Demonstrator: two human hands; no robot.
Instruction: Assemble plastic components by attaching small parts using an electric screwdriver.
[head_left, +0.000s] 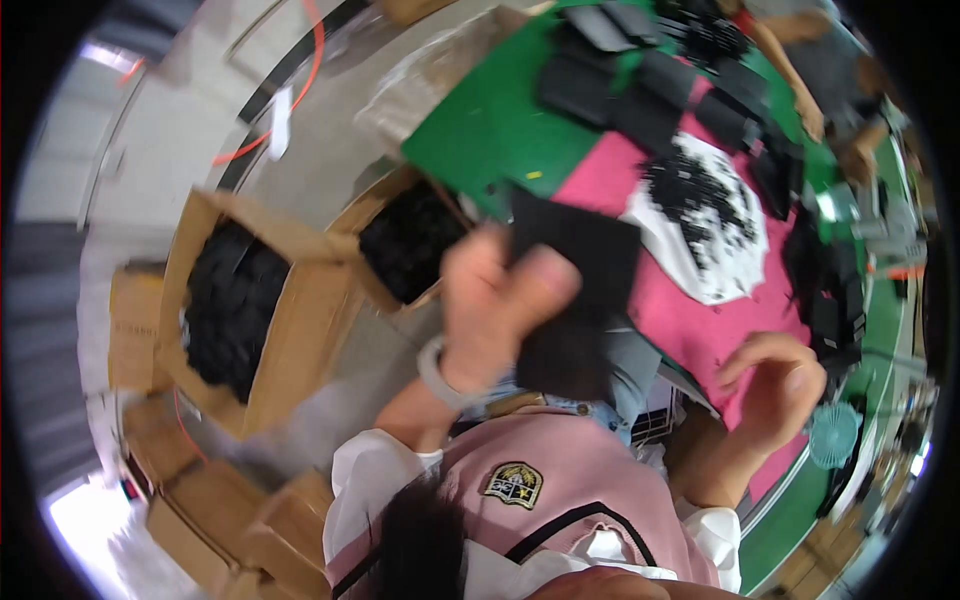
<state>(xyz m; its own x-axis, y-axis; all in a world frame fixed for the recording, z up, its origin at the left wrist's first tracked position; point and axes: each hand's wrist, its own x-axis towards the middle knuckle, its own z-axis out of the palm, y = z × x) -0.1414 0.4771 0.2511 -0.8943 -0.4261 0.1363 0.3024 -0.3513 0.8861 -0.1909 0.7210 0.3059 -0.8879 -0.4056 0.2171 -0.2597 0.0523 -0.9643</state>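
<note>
In the head view, the left hand (505,305), blurred, gripped a black panel (590,250) at a green table's (470,140) near edge. The right hand (780,395) hovered by a pink sheet (675,300), fingers loosely curled and parted.

Black panel (588,300), green tabletop (475,130), bright pink mat (685,325), white sheet (715,287), black-striped dusty-pink vest (585,450)

To your left, you have a pale wall (65,170) and what looks like a grey curtain (42,330), with bright light (90,515) glaring near left. Grey floor (335,120) meets your green table (480,130), far centre.
</note>
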